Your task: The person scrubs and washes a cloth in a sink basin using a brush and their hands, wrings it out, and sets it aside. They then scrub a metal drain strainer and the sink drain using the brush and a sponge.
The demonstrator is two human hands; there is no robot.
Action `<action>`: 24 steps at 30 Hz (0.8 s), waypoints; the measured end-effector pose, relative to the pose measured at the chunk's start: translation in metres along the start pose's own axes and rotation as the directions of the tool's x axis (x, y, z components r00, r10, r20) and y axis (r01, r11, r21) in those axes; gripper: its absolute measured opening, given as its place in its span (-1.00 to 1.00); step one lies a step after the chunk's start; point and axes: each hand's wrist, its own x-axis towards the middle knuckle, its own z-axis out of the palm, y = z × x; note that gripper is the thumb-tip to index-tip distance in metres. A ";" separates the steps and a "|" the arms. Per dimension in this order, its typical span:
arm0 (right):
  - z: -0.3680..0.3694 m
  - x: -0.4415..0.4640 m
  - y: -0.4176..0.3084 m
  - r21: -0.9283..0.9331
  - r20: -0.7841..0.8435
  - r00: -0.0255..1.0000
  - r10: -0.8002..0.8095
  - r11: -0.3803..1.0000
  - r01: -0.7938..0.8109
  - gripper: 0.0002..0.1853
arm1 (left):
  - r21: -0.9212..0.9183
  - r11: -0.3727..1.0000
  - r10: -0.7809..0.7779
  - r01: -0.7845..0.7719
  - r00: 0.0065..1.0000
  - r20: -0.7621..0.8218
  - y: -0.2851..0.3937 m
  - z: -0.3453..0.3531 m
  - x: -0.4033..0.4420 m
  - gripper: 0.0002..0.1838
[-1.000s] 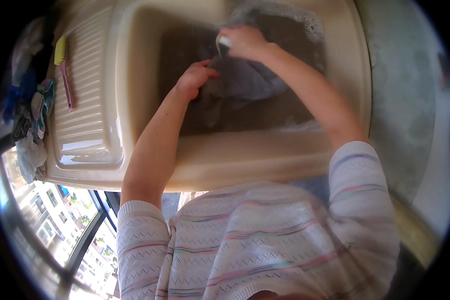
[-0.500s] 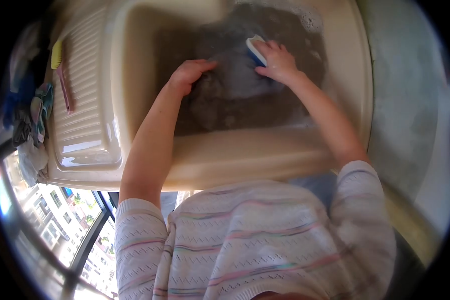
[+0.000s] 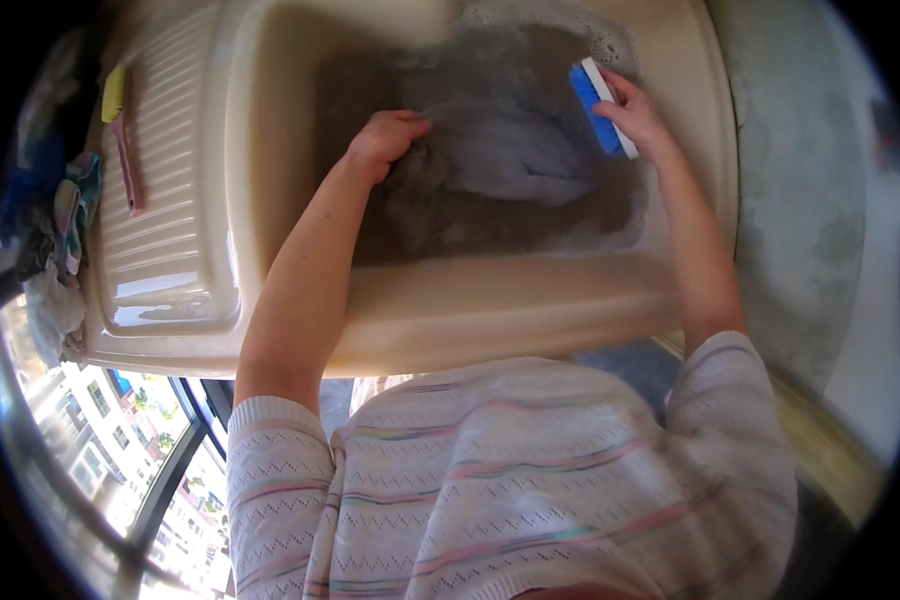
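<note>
In my right hand (image 3: pixel 634 118) is a scrubbing brush (image 3: pixel 598 108) with a white back and blue bristles, held above the murky water at the basin's right side. The bristles face left, apart from the cloth. A greyish cloth (image 3: pixel 505 150) lies partly under water in the basin. My left hand (image 3: pixel 388 140) is closed at the cloth's left end, with the fingertips pinching its edge. Dark water hides the cloth's lower parts.
The cream sink (image 3: pixel 490 300) has a ribbed washboard (image 3: pixel 175 170) on its left. A yellow-headed brush with a pink handle (image 3: pixel 120 140) lies there. Crumpled cloths (image 3: pixel 55 290) hang at the far left edge. Foam (image 3: pixel 605 45) floats at the back right. A wall (image 3: pixel 800 200) stands at right.
My right hand has lifted the brush off the cloth and moved right, turning its blue bristles into view. My left hand stays nearly in place. More of the pale cloth shows.
</note>
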 end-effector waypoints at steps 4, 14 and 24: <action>0.074 -0.020 -0.055 0.363 0.074 0.991 -0.110 0.929 0.076 -0.36 | -0.111 0.994 0.001 0.001 1.000 0.018 -0.008 0.009 0.003 -0.60; 0.080 0.003 -0.016 -0.830 -0.010 1.000 0.024 0.558 -0.022 -0.57 | -0.195 0.980 0.048 -0.037 0.997 0.052 0.022 0.025 -0.029 -0.76; 0.162 -0.031 -0.025 -0.593 0.161 0.950 -0.269 0.743 0.310 -0.52 | -0.002 1.000 -0.014 0.014 1.000 -0.005 -0.002 0.020 -0.012 -0.74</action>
